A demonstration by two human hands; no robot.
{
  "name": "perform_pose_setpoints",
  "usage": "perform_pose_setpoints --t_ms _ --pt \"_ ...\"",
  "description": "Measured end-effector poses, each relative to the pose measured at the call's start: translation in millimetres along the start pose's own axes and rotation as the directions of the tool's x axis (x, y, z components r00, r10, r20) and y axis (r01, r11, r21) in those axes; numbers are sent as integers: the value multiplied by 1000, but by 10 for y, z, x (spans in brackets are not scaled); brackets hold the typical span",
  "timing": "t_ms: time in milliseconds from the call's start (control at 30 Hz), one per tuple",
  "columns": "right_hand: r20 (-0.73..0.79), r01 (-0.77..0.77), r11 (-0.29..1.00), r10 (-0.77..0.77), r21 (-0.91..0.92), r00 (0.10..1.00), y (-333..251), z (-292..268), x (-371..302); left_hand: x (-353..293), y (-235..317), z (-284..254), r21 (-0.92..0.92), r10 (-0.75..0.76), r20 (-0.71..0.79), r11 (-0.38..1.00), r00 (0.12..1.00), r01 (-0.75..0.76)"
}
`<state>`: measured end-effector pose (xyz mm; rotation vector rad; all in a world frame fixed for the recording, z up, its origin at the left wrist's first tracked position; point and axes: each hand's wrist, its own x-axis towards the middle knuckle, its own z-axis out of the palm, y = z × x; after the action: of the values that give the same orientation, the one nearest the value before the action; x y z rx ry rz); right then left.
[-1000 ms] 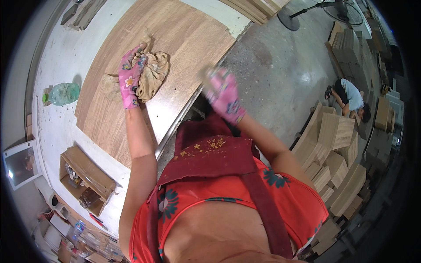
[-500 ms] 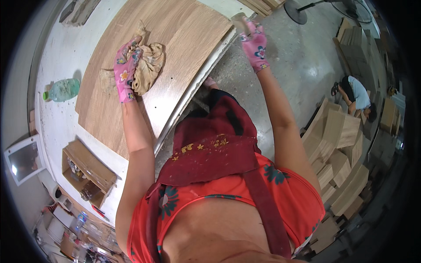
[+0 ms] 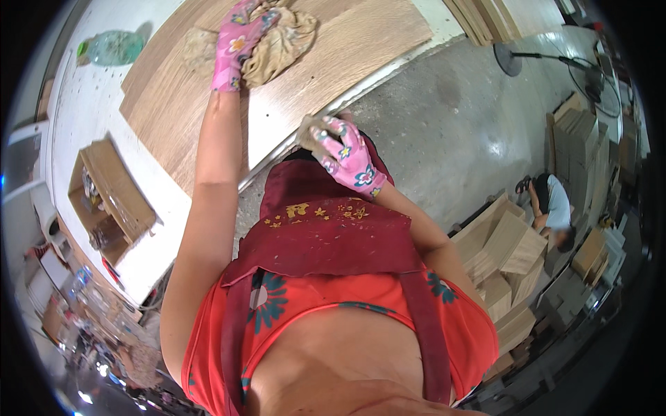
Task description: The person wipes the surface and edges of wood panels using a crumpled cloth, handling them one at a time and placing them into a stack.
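A wood-grain panel (image 3: 173,104) lies flat on a white worktable. My left hand (image 3: 239,45), in a pink flowered glove, rests on it, closed on a crumpled, stained beige rag (image 3: 281,52); more of the cloth shows left of the wrist. At the panel's near edge, close to my apron, is my right hand (image 3: 352,159) in a matching glove. Its fingers are bent around a small tan pad (image 3: 309,133) held against or just beside that edge; whether it touches cannot be told. Small dark holes dot the panel surface.
A green-tinted bottle (image 3: 114,48) lies on the table's left side. Nearer stands an open cardboard box (image 3: 114,197) with small items. Boards (image 3: 482,21) lean beyond the table, beside a fan (image 3: 510,59). At right, a person (image 3: 555,201) crouches near stacked wooden pieces (image 3: 510,249).
My right hand has come back along the panel's edge from the far right corner toward my body, still with the pad. The view has shifted; my left hand stays on the rag.
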<state>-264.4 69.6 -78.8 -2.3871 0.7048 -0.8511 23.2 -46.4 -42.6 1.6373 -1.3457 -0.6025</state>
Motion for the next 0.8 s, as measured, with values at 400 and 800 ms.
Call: perform_pose_setpoints --t_ms 400,800 --pt "371 359 883 -238 -301 897 264 -440 683 -1191 -799 -1413 -22 78 -244 996 967 -86" --pt "612 -668 -95 -323 738 722 -1510 1667 493 -988 -630 -1292 328 197 -330 941 923 -83"
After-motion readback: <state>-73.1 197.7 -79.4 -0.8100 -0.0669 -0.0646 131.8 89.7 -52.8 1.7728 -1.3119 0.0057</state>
